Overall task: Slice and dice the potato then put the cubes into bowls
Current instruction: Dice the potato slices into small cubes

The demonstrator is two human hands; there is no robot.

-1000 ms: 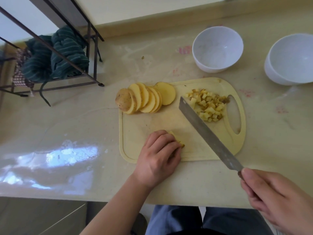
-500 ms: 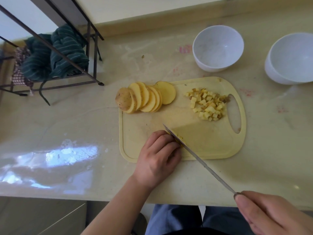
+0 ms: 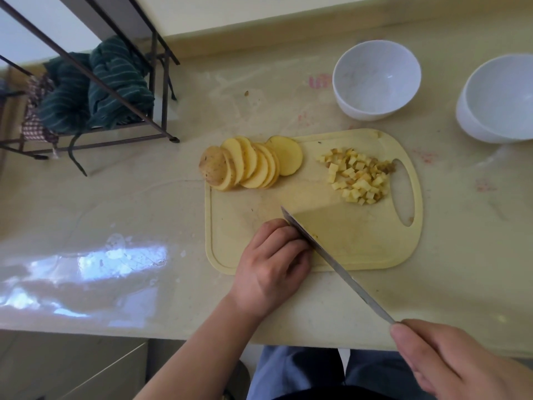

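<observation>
Head view: left hand (image 3: 272,256) presses slice at board's (image 3: 360,255) near edge; right hand (image 3: 458,359) grips knife (image 3: 331,255). Slice thin, wet, slippery: pin flat, fingertips tucked.

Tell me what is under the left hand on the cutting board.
The left hand rests curled on the cutting board, right against the knife blade. Only a tiny yellow bit shows by the blade; whatever potato it holds is covered.

Glossy beige counter (image 3: 115,215). Yellow cutting board (image 3: 236,226) lies near the front edge, right of centre. Two white bowls (image 3: 376,79) (image 3: 499,99) stand toward the back right. Dark metal rack (image 3: 95,82) stands at the back left corner.
</observation>
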